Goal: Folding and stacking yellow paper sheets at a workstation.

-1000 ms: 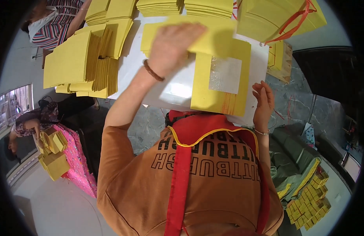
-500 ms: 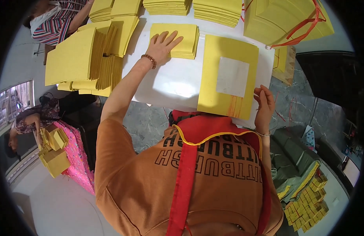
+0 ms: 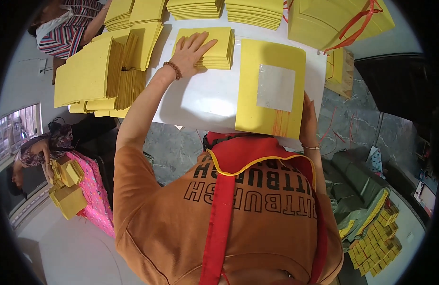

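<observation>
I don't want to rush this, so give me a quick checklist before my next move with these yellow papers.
1. Left hand on the small yellow stack: ok, fingers spread on top.
2. Right hand by the large yellow sheet: ok, at its right edge.
3. Right hand's grip on that sheet: cannot tell.
4. Pale square within the sheet's outline: ok.
5. Pale square dry: cannot tell.
6. Stack and sheet apart: ok, a narrow gap shows.

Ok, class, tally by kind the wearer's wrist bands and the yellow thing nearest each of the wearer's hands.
Beaded bracelet: 1
Thin bangle: 1
Yellow stack under left hand: 1
Yellow panel with pale square, beside right hand: 1
Total: 4
</observation>
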Action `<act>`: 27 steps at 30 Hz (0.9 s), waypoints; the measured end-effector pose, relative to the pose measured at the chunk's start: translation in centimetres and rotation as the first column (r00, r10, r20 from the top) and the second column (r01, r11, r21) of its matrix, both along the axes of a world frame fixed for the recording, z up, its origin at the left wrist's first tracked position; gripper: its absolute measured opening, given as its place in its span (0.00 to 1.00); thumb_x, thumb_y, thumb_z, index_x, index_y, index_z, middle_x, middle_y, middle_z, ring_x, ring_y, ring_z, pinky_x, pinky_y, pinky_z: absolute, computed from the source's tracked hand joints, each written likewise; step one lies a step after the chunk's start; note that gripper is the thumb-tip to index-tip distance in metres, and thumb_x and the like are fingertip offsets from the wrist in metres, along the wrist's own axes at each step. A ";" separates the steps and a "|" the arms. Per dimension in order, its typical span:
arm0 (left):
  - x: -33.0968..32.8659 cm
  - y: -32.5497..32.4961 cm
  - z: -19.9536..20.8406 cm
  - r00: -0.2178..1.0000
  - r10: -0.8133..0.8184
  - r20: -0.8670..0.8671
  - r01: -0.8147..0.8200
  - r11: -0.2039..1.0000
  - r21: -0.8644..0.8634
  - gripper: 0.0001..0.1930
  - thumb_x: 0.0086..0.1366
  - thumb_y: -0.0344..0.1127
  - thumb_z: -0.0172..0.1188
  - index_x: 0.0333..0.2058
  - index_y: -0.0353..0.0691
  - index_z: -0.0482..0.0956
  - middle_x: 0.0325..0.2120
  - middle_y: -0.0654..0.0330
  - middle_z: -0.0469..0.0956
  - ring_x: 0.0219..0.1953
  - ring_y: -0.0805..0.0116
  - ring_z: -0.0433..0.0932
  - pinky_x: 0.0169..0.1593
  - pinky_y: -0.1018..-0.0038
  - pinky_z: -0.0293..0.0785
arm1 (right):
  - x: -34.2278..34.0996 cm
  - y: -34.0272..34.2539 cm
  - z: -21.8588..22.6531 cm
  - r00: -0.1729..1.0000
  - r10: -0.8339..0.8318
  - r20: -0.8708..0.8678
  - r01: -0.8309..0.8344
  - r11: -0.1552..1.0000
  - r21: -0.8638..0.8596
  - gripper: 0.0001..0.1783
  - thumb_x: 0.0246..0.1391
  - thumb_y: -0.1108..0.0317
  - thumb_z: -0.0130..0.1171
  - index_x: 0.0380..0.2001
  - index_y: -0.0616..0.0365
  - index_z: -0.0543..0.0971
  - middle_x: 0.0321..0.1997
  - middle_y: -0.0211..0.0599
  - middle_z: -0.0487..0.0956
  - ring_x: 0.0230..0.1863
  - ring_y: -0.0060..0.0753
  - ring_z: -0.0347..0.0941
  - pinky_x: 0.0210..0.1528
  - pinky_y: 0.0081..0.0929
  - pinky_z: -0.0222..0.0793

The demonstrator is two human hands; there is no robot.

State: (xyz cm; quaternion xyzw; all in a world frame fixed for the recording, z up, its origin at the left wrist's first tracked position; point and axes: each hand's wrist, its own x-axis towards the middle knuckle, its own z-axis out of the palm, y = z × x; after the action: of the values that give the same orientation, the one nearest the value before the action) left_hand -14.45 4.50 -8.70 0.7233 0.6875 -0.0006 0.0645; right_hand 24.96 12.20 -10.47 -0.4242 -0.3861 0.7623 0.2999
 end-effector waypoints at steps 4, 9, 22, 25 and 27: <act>3.0 -1.0 2.1 0.985 -0.002 0.172 -0.045 0.961 0.272 0.34 0.53 0.37 0.58 0.59 0.51 0.58 0.58 0.55 0.59 0.60 0.53 0.56 0.60 0.54 0.49 | -0.3 -0.2 -0.4 0.996 0.044 -0.080 -0.047 0.998 -0.038 0.34 0.63 0.47 0.30 0.64 0.59 0.50 0.66 0.43 0.54 0.66 0.37 0.50 0.65 0.32 0.45; 11.2 -4.0 -1.3 0.046 0.325 0.945 -0.483 0.835 -0.263 0.17 0.67 0.40 0.46 0.48 0.35 0.72 0.41 0.62 0.74 0.43 0.74 0.69 0.49 0.78 0.64 | -0.8 -0.7 0.1 0.997 0.030 -0.068 -0.037 0.994 -0.104 0.31 0.64 0.50 0.31 0.63 0.59 0.53 0.65 0.39 0.57 0.64 0.33 0.54 0.63 0.29 0.50; 16.7 -2.8 -1.4 -0.246 0.231 0.941 -0.399 0.861 -0.316 0.28 0.68 0.53 0.35 0.52 0.33 0.65 0.43 0.60 0.72 0.44 0.76 0.69 0.47 0.78 0.67 | -1.2 -1.8 -0.5 0.984 -0.087 -0.157 0.043 0.964 -0.263 0.26 0.65 0.57 0.34 0.61 0.59 0.56 0.62 0.36 0.60 0.62 0.32 0.56 0.62 0.25 0.50; 15.1 -4.4 -1.5 -0.351 0.254 0.901 -0.485 0.774 -0.407 0.21 0.69 0.46 0.39 0.49 0.35 0.68 0.39 0.61 0.73 0.41 0.76 0.69 0.46 0.77 0.67 | 0.1 0.1 -0.9 0.990 -0.141 0.030 0.138 0.987 0.081 0.25 0.64 0.58 0.36 0.59 0.59 0.60 0.61 0.37 0.62 0.62 0.33 0.56 0.63 0.28 0.48; 14.3 -5.3 0.3 0.226 0.258 0.939 -0.597 0.799 -0.075 0.16 0.67 0.37 0.43 0.48 0.36 0.70 0.41 0.59 0.73 0.43 0.72 0.71 0.46 0.76 0.68 | 0.2 1.5 2.5 0.972 -0.029 0.235 -0.138 0.739 0.660 0.22 0.62 0.60 0.38 0.55 0.59 0.66 0.60 0.38 0.64 0.62 0.34 0.56 0.63 0.30 0.48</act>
State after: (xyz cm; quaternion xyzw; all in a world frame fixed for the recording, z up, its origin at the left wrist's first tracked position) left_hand -0.12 -0.78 -8.45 0.3745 0.6933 0.5247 0.3220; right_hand 25.14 13.72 -8.00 -0.3611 -0.6790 0.5260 0.3631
